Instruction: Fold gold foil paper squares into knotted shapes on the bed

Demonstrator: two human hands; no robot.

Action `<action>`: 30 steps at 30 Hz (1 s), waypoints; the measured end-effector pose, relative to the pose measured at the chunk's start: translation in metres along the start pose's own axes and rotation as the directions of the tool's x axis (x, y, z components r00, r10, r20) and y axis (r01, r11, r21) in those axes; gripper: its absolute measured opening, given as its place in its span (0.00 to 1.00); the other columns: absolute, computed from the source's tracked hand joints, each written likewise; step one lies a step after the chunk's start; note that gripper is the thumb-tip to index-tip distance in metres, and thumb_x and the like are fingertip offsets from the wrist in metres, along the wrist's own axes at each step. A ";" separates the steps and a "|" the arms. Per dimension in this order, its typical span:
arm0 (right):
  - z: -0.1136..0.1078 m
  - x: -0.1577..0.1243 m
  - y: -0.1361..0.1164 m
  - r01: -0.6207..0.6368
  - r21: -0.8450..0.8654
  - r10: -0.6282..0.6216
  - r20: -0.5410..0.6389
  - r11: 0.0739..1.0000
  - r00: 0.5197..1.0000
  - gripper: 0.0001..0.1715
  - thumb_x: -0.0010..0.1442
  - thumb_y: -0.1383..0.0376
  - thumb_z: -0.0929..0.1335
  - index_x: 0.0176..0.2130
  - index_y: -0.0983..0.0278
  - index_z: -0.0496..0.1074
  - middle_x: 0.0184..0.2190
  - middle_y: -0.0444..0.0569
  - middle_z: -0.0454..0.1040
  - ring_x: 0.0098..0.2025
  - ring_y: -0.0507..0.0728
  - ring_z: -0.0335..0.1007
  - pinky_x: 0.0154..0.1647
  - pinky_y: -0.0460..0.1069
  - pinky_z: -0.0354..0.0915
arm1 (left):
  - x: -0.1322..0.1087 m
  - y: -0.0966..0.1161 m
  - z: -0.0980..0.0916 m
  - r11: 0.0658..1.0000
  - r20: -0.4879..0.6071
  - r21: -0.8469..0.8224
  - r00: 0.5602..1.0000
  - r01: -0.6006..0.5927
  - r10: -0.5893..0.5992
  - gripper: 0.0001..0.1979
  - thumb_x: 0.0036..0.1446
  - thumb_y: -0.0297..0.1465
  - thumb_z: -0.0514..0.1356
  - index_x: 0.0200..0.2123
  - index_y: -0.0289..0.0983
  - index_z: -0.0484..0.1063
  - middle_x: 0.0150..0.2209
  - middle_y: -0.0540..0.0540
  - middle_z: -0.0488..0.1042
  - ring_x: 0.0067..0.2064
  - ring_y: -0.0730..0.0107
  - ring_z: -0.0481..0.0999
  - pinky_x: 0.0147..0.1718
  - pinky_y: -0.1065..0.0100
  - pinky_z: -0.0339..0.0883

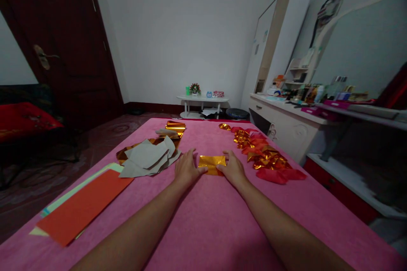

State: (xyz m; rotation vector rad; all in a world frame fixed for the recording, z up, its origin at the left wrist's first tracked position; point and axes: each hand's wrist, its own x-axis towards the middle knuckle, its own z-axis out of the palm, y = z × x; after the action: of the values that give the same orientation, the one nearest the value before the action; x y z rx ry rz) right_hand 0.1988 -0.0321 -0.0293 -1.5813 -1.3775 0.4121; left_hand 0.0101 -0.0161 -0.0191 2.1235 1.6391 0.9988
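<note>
A small rectangle of shiny gold foil paper (211, 161), creased across its width, lies in front of me on the pink cloth. My left hand (186, 170) is at its left side, fingers stretched forward and apart, the thumb reaching the lower left corner. At the right end, my right hand (234, 170) has its thumb on the foil and its fingers by the upper corner, holding that end. Grey paper pieces (149, 156) are piled just left of my left hand. Folded gold and red foil pieces (267, 154) lie in a heap to the right.
Orange paper sheets (87, 205) over paler ones lie at the left edge of the pink-covered table (210, 228). A gold foil roll (175, 126) sits at the far left. Beyond stands a small white table (202, 98); a cluttered white dresser (282, 112) is to the right.
</note>
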 end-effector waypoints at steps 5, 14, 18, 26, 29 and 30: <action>-0.003 -0.004 -0.009 -0.102 0.476 0.026 0.162 0.873 0.986 0.33 0.41 0.67 0.71 0.48 0.63 0.63 0.31 0.47 0.76 0.31 0.57 0.74 0.33 0.52 0.69 | 0.005 -0.010 0.007 0.862 0.019 -0.503 0.998 0.063 -0.062 0.40 0.36 0.36 0.70 0.54 0.36 0.63 0.40 0.42 0.76 0.38 0.63 0.75 0.39 0.64 0.66; -0.007 -0.012 -0.031 0.099 0.490 -0.123 0.017 0.866 0.992 0.20 0.49 0.62 0.70 0.44 0.64 0.71 0.32 0.46 0.73 0.33 0.54 0.70 0.33 0.48 0.66 | 0.003 -0.007 -0.003 0.439 0.103 -0.882 0.979 0.171 -0.175 0.15 0.38 0.35 0.69 0.27 0.31 0.74 0.22 0.48 0.74 0.22 0.76 0.69 0.22 0.74 0.60; -0.008 -0.010 -0.026 0.075 0.513 -0.104 0.028 0.855 0.994 0.19 0.50 0.59 0.70 0.41 0.65 0.72 0.32 0.47 0.73 0.34 0.55 0.71 0.36 0.48 0.67 | 0.002 -0.005 -0.004 0.428 0.114 -0.887 0.980 0.174 -0.163 0.14 0.39 0.35 0.69 0.27 0.31 0.74 0.22 0.47 0.74 0.22 0.76 0.69 0.21 0.74 0.60; -0.009 -0.010 -0.027 0.032 0.559 -0.040 0.001 0.828 0.999 0.25 0.44 0.59 0.74 0.42 0.65 0.70 0.22 0.40 0.70 0.25 0.51 0.69 0.28 0.46 0.66 | -0.006 0.010 -0.011 0.348 0.233 -0.910 0.972 0.224 -0.016 0.28 0.32 0.34 0.73 0.40 0.31 0.73 0.33 0.42 0.78 0.32 0.65 0.77 0.34 0.66 0.70; -0.009 -0.011 -0.029 -0.026 0.615 -0.015 0.062 0.788 0.998 0.26 0.44 0.57 0.74 0.42 0.64 0.70 0.25 0.43 0.74 0.27 0.53 0.71 0.29 0.48 0.67 | -0.007 0.009 -0.007 0.348 0.265 -0.906 0.964 0.240 0.024 0.25 0.34 0.36 0.72 0.37 0.30 0.75 0.32 0.42 0.79 0.32 0.65 0.77 0.35 0.65 0.70; -0.008 -0.012 -0.030 -0.055 0.630 -0.009 0.097 0.775 0.995 0.26 0.43 0.57 0.74 0.41 0.64 0.70 0.27 0.45 0.75 0.28 0.54 0.72 0.30 0.48 0.68 | -0.006 0.008 -0.006 0.360 0.249 -0.905 0.968 0.228 0.012 0.23 0.35 0.37 0.71 0.35 0.30 0.76 0.31 0.42 0.79 0.31 0.66 0.77 0.34 0.66 0.69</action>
State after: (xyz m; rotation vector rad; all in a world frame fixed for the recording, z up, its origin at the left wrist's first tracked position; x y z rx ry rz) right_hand 0.1845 -0.0494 -0.0050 -1.0205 -1.1166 0.8774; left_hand 0.0109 -0.0256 -0.0125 1.2058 0.7000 1.1852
